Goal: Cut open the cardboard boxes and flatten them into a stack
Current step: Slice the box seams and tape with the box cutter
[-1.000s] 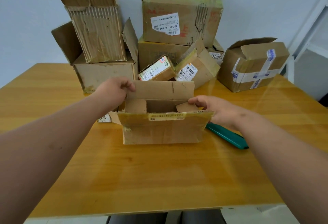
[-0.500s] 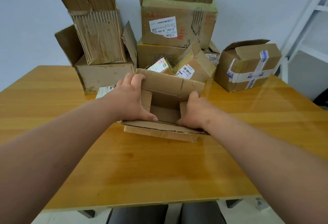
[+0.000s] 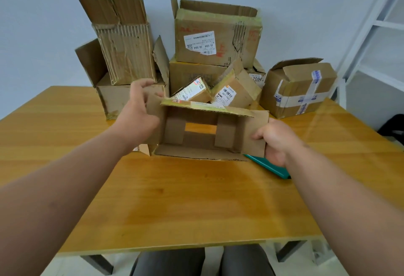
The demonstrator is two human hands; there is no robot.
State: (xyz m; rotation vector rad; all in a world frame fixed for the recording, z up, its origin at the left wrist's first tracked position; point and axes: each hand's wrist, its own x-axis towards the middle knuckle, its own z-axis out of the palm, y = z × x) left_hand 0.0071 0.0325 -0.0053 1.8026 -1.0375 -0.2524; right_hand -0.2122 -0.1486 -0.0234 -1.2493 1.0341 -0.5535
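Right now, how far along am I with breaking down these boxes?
Early on. No flattened stack is visible yet. In hand: the small open box, gripped by your left hand and right hand, with the table showing through its bottom flaps. Left: the pile of boxes at the back and the taped box, all standing unflattened.

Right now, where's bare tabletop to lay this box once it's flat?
The near half of the table is bare, between the held box and the near edge. The far-left tabletop is bare too. It is crowded behind: stacked boxes along the wall, a taped box far right, a green object under the right hand.
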